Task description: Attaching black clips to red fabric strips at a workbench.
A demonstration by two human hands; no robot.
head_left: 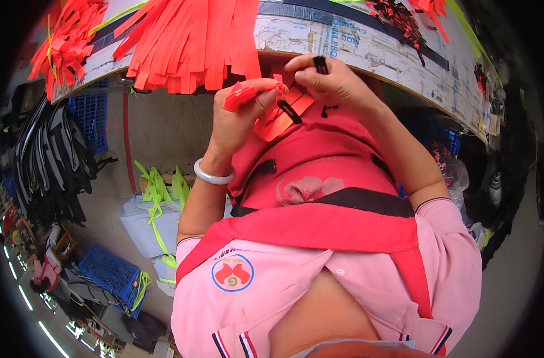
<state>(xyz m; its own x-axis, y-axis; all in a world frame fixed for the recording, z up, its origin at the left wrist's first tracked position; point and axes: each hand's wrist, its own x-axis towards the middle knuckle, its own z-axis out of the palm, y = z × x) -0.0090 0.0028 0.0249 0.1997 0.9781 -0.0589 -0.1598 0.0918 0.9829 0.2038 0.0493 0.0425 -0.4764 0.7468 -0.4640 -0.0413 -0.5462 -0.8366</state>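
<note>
My left hand [239, 116], with a white bangle at the wrist, is closed on a bright orange-red fabric strip [243, 95]. More of the strip folds out past the fingertips, in front of the red apron [320, 143]. A short black piece [290, 111] hangs at the strip, just beyond my left thumb. Close by on the right, my right hand [334, 83] has its fingers curled, with a small black piece [321, 64] caught between them. Its exact kind is too small to make out. The two hands are slightly apart.
Many orange-red strips [191, 45] hang over the edge of the worn table [367, 53] ahead. Black-and-red pieces [397, 21] lie farther right on it. At the left hang black and grey straps [48, 155]; below are lime-green strips [155, 188] and a blue crate [111, 271].
</note>
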